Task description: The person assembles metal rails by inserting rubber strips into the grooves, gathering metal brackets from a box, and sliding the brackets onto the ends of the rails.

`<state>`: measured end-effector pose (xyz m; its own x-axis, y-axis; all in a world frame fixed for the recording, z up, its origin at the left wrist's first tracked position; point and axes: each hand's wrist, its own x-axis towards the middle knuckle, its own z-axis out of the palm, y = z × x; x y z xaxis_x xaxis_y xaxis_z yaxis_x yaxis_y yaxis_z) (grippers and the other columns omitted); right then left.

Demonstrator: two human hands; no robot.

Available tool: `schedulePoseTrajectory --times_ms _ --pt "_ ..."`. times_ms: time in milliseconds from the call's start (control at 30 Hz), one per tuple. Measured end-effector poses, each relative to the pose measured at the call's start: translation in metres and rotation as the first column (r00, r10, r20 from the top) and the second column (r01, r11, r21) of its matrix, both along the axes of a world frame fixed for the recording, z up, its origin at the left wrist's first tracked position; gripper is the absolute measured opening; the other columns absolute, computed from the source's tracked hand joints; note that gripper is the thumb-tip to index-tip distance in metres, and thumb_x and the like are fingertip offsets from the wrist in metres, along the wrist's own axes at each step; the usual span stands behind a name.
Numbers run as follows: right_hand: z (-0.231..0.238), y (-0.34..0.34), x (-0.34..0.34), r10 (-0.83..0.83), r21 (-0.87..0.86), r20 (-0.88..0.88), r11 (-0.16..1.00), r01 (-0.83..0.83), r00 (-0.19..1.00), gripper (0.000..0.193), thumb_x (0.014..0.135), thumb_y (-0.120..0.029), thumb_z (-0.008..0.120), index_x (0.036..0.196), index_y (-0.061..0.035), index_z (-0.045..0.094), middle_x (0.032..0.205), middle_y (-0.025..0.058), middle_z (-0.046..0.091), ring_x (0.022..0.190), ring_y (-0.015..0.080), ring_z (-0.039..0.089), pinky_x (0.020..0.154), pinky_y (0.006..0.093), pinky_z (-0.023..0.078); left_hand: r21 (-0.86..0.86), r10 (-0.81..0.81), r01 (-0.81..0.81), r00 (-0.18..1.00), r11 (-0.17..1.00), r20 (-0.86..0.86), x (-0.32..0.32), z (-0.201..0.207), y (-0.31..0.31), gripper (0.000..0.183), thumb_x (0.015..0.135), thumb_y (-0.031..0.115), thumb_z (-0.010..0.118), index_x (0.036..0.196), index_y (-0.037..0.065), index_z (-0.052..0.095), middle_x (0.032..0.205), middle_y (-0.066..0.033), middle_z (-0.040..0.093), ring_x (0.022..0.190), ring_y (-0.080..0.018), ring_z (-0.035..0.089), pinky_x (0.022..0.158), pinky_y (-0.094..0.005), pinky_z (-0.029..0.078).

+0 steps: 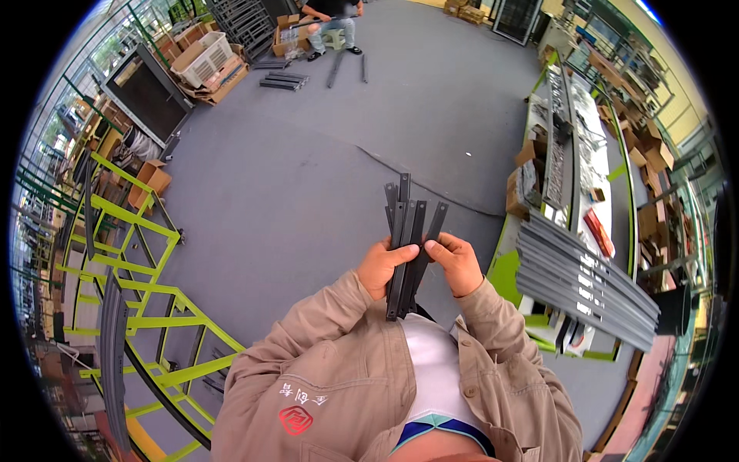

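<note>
In front of my chest is a loose bundle of short dark metal strips (pixel 399 266) with small holes near their ends. My left hand (pixel 379 266) grips the bundle from its left side, thumb laid across the front. From the right, my right hand (pixel 456 262) closes on the strips too, its thumb pressed near one that leans outward (pixel 436 219). The upper ends fan apart, while the lower ends sit closer together. Fingers behind the bundle are hidden.
To my right, long grey bars (pixel 585 281) lie across a green-framed workbench (pixel 504 266) carrying boxes and parts. Green metal racks (pixel 173 323) with dark bars stand on my left. A cable (pixel 431 189) crosses the floor. Far off, a person (pixel 335 27) sits near scattered bars (pixel 283 80).
</note>
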<state>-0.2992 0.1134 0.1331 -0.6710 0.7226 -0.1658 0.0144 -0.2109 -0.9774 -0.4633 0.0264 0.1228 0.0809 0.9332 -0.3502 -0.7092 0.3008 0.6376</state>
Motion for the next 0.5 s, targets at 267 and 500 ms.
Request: schedulePoseTrajectory --times_ms 267,500 --pt "-0.009 0.154 -0.016 -0.536 -0.049 -0.174 0.843 0.536 0.826 0.031 0.106 -0.027 0.038 0.123 -0.0026 0.047 0.069 0.0065 0.058 0.057 0.0165 0.063 0.052 0.0268 0.050 0.044 -0.074 0.075 0.997 0.996 -0.012 -0.059 -0.039 0.206 0.023 0.093 0.020 0.062 0.107 0.002 0.055 0.088 -0.0077 0.062 0.077 -0.0212 0.062 0.075 -0.0415 0.056" --pt "-0.017 0.194 0.022 -0.792 -0.203 -0.016 0.600 0.774 0.610 0.044 0.106 -0.035 0.040 0.133 -0.0026 0.051 0.071 -0.0009 0.046 0.058 0.0067 0.044 0.053 0.0220 0.036 -0.003 -0.532 0.537 0.835 0.844 -0.139 -0.032 -0.031 0.390 0.015 0.092 0.008 0.059 0.105 0.011 0.053 0.074 -0.0019 0.048 0.062 -0.0143 0.048 0.058 -0.0327 0.046"
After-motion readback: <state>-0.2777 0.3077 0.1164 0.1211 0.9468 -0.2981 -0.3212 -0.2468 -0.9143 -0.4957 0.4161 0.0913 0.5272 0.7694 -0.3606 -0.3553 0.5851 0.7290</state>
